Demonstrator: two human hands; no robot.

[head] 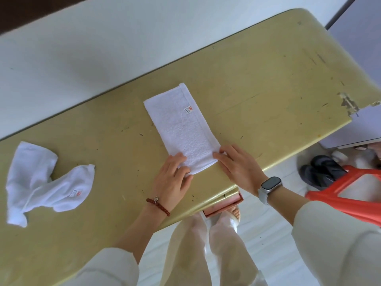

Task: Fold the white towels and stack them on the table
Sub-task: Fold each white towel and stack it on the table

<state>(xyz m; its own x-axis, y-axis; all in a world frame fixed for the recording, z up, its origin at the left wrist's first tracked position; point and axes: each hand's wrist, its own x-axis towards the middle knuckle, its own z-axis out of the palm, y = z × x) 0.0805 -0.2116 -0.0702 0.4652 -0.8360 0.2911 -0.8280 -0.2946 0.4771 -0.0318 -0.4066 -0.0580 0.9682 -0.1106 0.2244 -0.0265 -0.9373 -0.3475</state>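
Pale sleeves (338,234) and light trousers (206,248) fill the bottom of the view, and from the sleeves two bare forearms reach onto a worn yellow desk (257,79). Left hand (172,176), with a red bead bracelet (157,205) on its wrist, lies over the near left corner of a folded white towel (182,126); its fingers are bent over the cloth's edge, and a bit of towel shows between thumb and fingers, so it seems to pinch that corner. Right hand (237,165), with a smartwatch (269,187) on its wrist, rests just beside it at the near right corner, fingers fairly straight and touching the towel's edge; whether the thumb grips underneath cannot be told. From both hands the towel runs away as a long strip lying flat, a small red-and-white label (189,109) on its far half. Well off to the left of the left hand a second white towel (41,182) lies crumpled on the desk, its own label facing up. Beyond the right hand, off the desk edge, an orange plastic stool (350,193) and dark shoes (321,172) stand on the floor.
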